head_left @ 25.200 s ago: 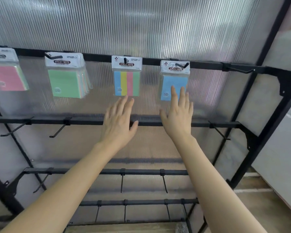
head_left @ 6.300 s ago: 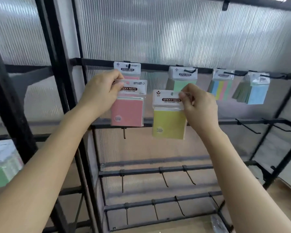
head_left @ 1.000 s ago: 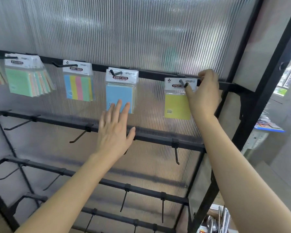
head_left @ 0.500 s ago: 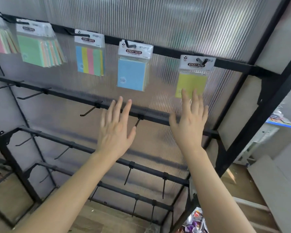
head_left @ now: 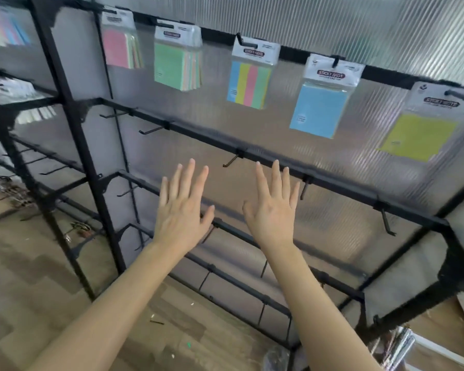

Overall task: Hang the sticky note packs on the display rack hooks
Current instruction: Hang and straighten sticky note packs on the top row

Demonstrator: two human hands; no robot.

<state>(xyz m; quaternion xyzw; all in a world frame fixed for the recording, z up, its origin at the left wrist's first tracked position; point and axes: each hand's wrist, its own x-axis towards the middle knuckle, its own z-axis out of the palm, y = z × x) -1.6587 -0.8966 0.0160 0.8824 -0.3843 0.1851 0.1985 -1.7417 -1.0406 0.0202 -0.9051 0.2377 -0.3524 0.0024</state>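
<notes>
Black metal display rack (head_left: 65, 103) carries the sticky note packs on its top rail, well above both hands: pink square packs (head_left: 117, 48), green square packs (head_left: 172, 65), a striped blue-yellow-pink-green pack (head_left: 248, 84), a light-blue pack (head_left: 318, 108) and a yellow pack (head_left: 415, 136). That makes 5 loaded hooks, the first two w/ several packs each. Left hand (head_left: 181, 210) and right hand (head_left: 272, 210) are flat, fingers spread, holding nothing. Second rail shows 5 bare hooks; the middle bare hook (head_left: 231, 160) sits between the hands, just above the fingertips, pointing out toward the person. Both hands seem approx. equally near, but neither holds a pack to put on it.
</notes>
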